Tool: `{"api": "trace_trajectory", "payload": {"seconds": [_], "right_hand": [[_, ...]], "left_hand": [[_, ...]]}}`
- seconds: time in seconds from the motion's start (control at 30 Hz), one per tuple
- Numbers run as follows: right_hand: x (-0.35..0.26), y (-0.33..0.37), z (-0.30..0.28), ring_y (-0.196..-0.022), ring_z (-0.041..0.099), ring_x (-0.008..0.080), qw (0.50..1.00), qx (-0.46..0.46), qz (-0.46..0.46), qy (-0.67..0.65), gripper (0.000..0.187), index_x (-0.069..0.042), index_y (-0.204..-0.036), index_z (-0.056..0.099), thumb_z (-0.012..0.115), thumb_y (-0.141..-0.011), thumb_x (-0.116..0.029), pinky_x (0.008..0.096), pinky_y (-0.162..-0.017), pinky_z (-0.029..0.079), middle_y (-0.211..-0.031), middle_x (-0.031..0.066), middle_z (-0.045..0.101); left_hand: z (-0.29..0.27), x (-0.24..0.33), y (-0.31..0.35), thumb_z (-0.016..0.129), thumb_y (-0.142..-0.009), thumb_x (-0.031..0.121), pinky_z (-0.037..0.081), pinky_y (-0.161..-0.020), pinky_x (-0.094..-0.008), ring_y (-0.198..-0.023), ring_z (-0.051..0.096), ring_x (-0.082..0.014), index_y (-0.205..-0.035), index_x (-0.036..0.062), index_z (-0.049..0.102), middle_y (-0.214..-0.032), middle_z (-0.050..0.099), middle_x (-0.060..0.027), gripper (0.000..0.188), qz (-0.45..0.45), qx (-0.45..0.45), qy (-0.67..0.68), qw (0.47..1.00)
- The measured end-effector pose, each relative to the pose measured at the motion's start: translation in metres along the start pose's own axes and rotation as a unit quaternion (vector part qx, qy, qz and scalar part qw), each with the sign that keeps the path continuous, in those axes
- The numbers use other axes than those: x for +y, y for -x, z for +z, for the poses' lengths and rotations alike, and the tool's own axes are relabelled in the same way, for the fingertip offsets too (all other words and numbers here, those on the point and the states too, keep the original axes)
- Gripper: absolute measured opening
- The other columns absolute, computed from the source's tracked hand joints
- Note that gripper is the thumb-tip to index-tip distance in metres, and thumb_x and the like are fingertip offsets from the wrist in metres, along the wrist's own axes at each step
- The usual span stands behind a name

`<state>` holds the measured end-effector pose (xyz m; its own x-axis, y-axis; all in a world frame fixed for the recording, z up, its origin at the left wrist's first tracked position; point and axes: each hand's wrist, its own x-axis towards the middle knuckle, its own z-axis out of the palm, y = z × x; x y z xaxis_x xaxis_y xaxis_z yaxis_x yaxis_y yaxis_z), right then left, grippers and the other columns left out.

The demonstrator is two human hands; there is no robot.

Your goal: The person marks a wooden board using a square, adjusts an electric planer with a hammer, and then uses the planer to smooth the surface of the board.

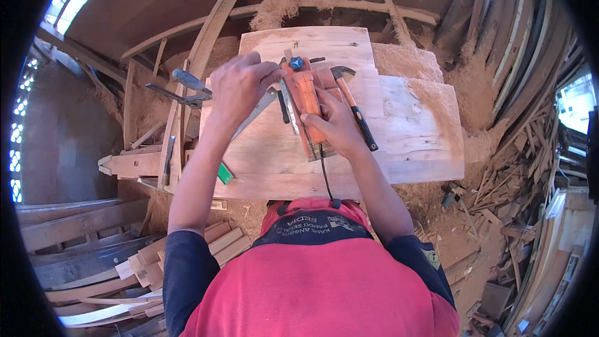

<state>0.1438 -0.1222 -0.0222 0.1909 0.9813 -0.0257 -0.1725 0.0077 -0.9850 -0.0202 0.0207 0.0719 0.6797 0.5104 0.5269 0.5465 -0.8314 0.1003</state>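
- The orange power tool (306, 97) is set on the worktop (415, 131), its long axis running nearly straight away from the wearer, far end tipped a bit left. The blue knob (296, 63) is at that far end; the black cord (326, 175) is led off the near end toward the red shirt (312, 287).
- Right hand (336, 123): the tool's body is gripped by the fingers, on its right side.
- Left hand (240, 87): fingers curled in just beside the tool's far end. Whether anything's pinched there can't be told.
- Count so far: one power tool, one hammer (355, 109) just right of it, one grey blade (256, 112) to its left, partly covered by the forearm, one green piece (224, 173) nearer the wearer and left of the tool, one blue-handled tool (189, 80) farther left.
- Worktop's made of pale boards, dusted with sawdust (437, 97) right of the tool.
- Room: stacked timber (150, 262) is piled low left of the tool, offcuts (499, 212) are heaped well right, and shavings (274, 9) are bunched on a beam (349, 5) beyond it.
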Motion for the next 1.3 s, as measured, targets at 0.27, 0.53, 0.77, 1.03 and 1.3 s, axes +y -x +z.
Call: {"api": "trace_trajectory", "payload": {"seconds": [0.27,0.53,0.77,1.03,1.3], "right_hand": [[0.003,-0.012,0.001,-0.108,0.063,0.0138,0.966,-0.029,0.082,-0.245,0.054,-0.002,-0.151,0.042,0.049,-0.099,-0.016,0.029,-0.093,0.051,-0.128,0.0073,0.061],[0.04,-0.002,0.004,-0.128,0.054,0.021,0.99,0.133,-0.052,0.006,0.046,0.005,-0.143,0.051,0.049,-0.101,-0.013,0.0312,-0.108,0.043,-0.138,0.0147,0.058],[0.034,0.016,0.013,-0.111,0.062,0.0156,0.96,0.202,-0.041,-0.19,0.04,0.005,-0.136,0.058,0.061,-0.098,-0.005,0.0275,-0.092,0.052,-0.124,0.0111,0.066],[-0.011,0.044,-0.004,-0.065,0.046,0.0069,0.859,0.315,-0.057,-0.4,0.019,-0.003,-0.117,0.059,0.054,-0.106,-0.017,0.0213,-0.062,0.043,-0.082,-0.002,0.052],[0.026,0.073,-0.039,-0.077,0.068,0.0342,0.904,0.286,-0.132,0.288,0.023,-0.006,-0.111,0.066,0.057,-0.102,-0.026,0.0438,-0.065,0.053,-0.098,0.0162,0.07]], "left_hand": [[0.064,-0.029,0.025,0.08,-0.082,0.031,0.047,-0.076,-0.0394,-0.085,0.059,-0.0267,-0.098,0.0142,0.077,-0.085,0.061,-0.0061,0.024,-0.037,0.096,0.076,0.992],[0.074,0.075,0.123,0.078,-0.084,0.014,0.05,-0.088,-0.0393,-0.101,0.062,-0.0303,-0.127,-0.0036,0.059,-0.108,0.066,-0.0189,0.051,-0.176,0.066,0.333,0.924],[0.083,0.109,0.117,0.081,-0.074,0.007,0.049,-0.084,-0.0318,-0.097,0.06,-0.019,-0.143,-0.0039,0.042,-0.115,0.062,-0.0125,0.08,-0.217,0.021,0.411,0.885],[0.078,0.116,0.103,0.066,-0.076,0.0,0.047,-0.09,-0.0401,-0.104,0.054,-0.0322,-0.139,0.0073,0.054,-0.114,0.051,-0.0196,0.065,-0.161,0.017,0.371,0.914],[0.079,0.122,0.096,0.076,-0.084,0.015,0.045,-0.092,-0.0424,-0.103,0.053,-0.0355,-0.122,0.0089,0.064,-0.109,0.051,-0.02,0.04,-0.181,0.043,0.352,0.917]]}}
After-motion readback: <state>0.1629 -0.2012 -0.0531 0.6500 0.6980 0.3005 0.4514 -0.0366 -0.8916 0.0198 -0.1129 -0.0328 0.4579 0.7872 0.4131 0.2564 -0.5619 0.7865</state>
